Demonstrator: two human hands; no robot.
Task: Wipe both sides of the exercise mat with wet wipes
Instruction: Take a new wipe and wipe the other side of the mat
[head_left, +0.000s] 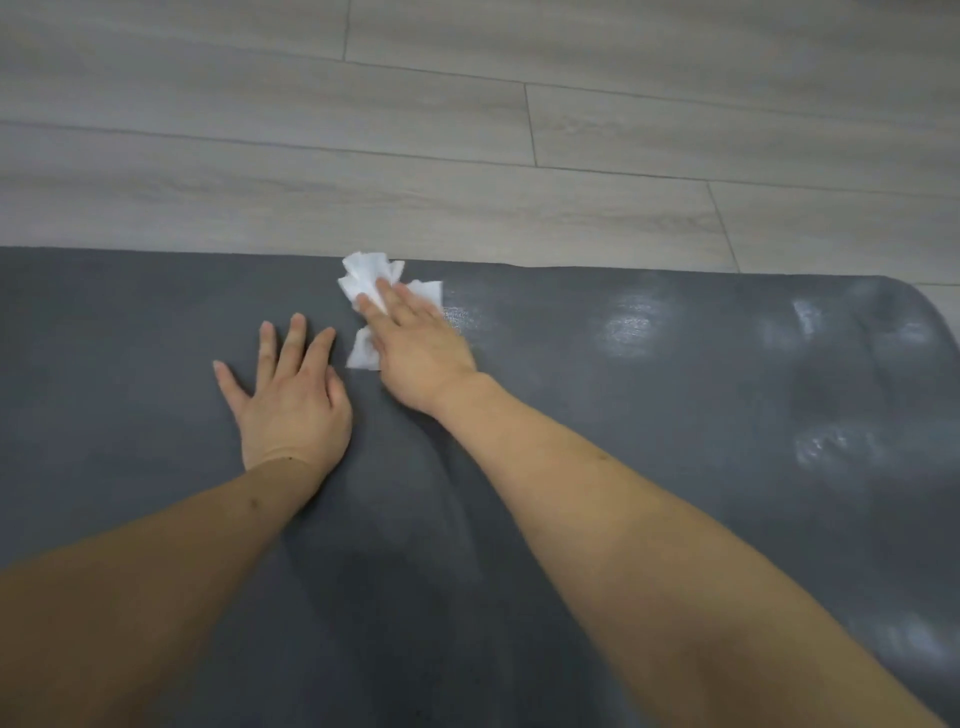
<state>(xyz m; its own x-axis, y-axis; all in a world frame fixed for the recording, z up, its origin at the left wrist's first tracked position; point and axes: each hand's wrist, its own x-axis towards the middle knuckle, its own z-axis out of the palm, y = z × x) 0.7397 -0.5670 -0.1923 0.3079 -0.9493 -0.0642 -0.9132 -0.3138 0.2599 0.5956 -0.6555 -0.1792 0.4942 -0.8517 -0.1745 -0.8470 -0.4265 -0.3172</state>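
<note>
Mat (623, 467) — dark grey exercise mat, spread flat over a pale wood-look plank floor (467, 130), filling the lower part of the view; its far long edge runs across the middle, and its right end curves up in a slight curl. Several shiny damp patches (628, 327) lie on the right-hand stretch of it, with duller dry surface to the left.

Wet wipe (363, 280) — white, crumpled, lying on the mat right at its far edge, a corner poking just past that edge toward the floor.

Right hand (415, 348) — laid on top of the wipe, fingers straight and close together, pressing it flat against the mat; nothing is curled round it. Forearm bare, reaching in from the lower right.

Left hand (291, 395) — palm down on the mat just beside the right hand, to its left and a little nearer the person, fingers straight and spread, holding nothing. It touches the mat only, apart from the wipe.
</note>
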